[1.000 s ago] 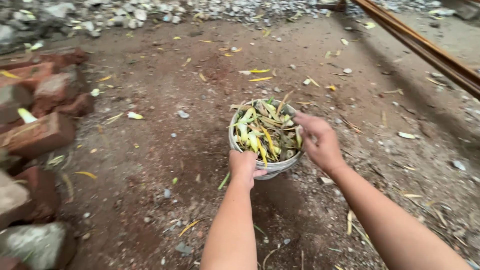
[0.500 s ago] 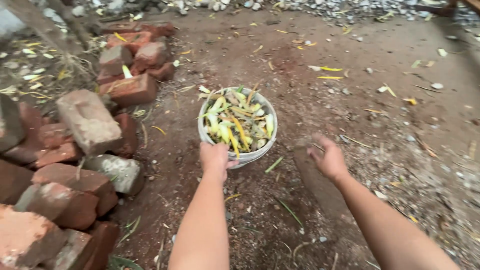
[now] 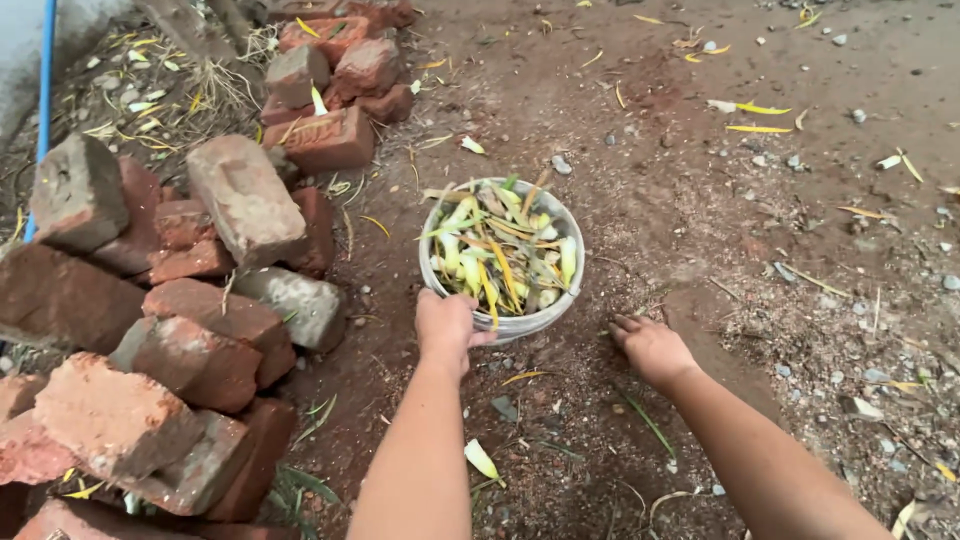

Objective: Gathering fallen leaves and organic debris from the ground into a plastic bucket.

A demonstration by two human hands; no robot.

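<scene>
Gripping the near rim of the white bucket (image 3: 440, 262) of green and yellow leaf scraps (image 3: 500, 250) was the left hand (image 3: 446, 326), beside stacked red bricks (image 3: 190, 290); the right hand (image 3: 650, 345) rested empty, fingers loose, on bare dirt ground (image 3: 720, 200) just right of the bucket.

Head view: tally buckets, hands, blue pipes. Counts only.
White bucket of plant scraps: 1
Hands: 2, left hand on the bucket rim, right hand on the dirt
Blue pipe: 1
Total: 4

Broken red bricks (image 3: 190, 300) lie heaped beside a blue pipe (image 3: 42, 100) on leaf-strewn dirt ground (image 3: 700, 130).
</scene>
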